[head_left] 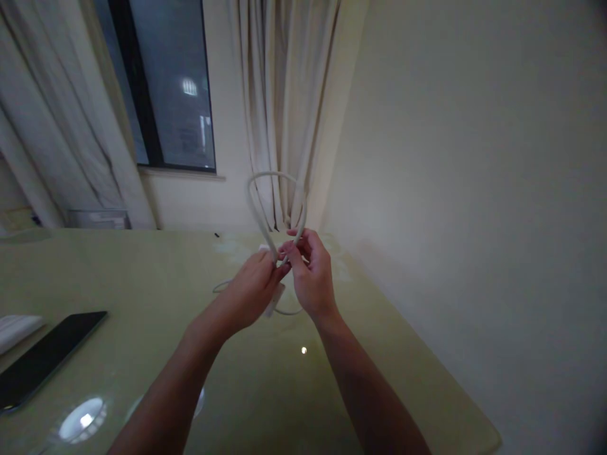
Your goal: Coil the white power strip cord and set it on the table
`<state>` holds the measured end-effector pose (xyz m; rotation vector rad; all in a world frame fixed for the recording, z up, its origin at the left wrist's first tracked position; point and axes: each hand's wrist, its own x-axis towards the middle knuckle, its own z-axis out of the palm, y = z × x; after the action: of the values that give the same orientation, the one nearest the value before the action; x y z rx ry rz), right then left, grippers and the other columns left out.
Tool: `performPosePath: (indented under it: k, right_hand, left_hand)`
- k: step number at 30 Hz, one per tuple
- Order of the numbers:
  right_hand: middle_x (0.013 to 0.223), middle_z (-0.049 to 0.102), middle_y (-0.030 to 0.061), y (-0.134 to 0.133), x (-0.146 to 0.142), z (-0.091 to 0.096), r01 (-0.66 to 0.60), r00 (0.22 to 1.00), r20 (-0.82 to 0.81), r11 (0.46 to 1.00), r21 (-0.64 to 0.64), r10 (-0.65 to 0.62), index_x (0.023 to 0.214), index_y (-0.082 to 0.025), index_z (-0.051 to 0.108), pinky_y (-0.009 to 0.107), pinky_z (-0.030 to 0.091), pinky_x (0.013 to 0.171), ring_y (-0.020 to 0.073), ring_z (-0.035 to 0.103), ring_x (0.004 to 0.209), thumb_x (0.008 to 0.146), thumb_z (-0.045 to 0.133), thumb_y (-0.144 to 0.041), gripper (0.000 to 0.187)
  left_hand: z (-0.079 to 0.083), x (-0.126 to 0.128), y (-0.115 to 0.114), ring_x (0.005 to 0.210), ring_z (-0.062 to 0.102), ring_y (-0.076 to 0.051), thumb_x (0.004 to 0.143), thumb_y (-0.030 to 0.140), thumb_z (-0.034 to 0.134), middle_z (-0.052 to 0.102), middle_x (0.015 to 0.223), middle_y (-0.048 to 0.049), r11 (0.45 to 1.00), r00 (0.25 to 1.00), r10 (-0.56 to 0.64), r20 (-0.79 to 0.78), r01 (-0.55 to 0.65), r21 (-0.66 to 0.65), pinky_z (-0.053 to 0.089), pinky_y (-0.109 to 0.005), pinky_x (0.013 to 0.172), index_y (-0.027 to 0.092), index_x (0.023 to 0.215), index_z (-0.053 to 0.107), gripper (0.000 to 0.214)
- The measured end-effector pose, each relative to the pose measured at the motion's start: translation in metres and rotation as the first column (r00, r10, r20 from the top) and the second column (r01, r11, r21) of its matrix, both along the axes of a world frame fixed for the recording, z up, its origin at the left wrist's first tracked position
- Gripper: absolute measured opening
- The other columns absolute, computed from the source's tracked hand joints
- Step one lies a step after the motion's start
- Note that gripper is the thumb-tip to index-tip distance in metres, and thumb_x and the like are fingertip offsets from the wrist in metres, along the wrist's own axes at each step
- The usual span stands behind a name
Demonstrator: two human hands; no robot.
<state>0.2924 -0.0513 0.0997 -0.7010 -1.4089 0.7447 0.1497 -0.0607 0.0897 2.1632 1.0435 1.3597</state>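
A thick white cable (pixel 254 205) rises in a tall loop above my two hands. My left hand (pixel 256 281) is closed around its lower left end, back of the hand toward me. On the other side, my right hand (pixel 313 268) pinches the cable between thumb and fingers, close against the left. A white flat block (pixel 274 300) shows below my left hand, partly hidden by it; its kind cannot be made out. A thinner stretch of pale cord curves below the hands, and another bit pokes out left of my left wrist.
The hands are above a glossy greenish table (pixel 379 379). A dark flat tablet-like slab (pixel 50 357) and a white object (pixel 19 330) lie at the left. A small black bit (pixel 217 235) lies near the far edge. A wall (pixel 465 189) borders the right side; curtains (pixel 284 95) hang behind.
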Motion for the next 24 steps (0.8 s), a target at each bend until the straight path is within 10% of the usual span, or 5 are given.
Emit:
performPosePath:
  k: [7, 14, 24]
  right_hand:
    - [0.081, 0.07, -0.0009, 0.003, 0.004, 0.001, 0.087, 0.995, -0.054, 0.994, 0.058, -0.084, 0.106, -0.023, 0.063, 0.029, 0.059, 0.072, 0.0155, 0.07, 0.075, 0.1, 0.064, -0.036, 0.014]
    - [0.084, 0.073, 0.001, 0.01, 0.019, 0.009, 0.117, 0.989, -0.098, 0.991, 0.07, -0.11, 0.111, -0.023, 0.068, 0.027, 0.056, 0.066, 0.0142, 0.067, 0.071, 0.101, 0.061, -0.04, 0.021]
    - [0.092, 0.078, 0.0052, 0.024, 0.031, 0.005, -0.324, 0.945, 0.012, 0.938, -0.123, 0.328, 0.093, -0.022, 0.084, 0.037, 0.062, 0.084, 0.0216, 0.074, 0.088, 0.08, 0.083, -0.059, 0.039]
  left_hand:
    - [-0.01, -0.004, 0.014, 0.1, 0.062, -0.026, 0.1, 0.038, 0.057, 0.07, 0.106, -0.0105, 0.978, 0.978, 0.195, 0.077, -0.2, 0.057, 0.047, -0.037, 0.09, 0.021, 0.103, 0.069, 0.021]
    - [-0.005, -0.026, 0.016, 0.054, 0.048, -0.017, 0.098, 0.049, 0.055, 0.054, 0.056, 0.0017, 0.906, 0.899, 0.424, 0.112, -0.419, -0.064, 0.032, -0.029, 0.057, 0.022, 0.077, 0.07, 0.038]
    - [0.018, -0.03, -0.004, 0.067, 0.055, -0.019, 0.087, 0.05, 0.073, 0.066, 0.074, -0.0047, 0.975, 0.988, -0.059, 0.139, 0.087, -0.205, 0.042, -0.026, 0.056, 0.023, 0.074, 0.079, 0.03]
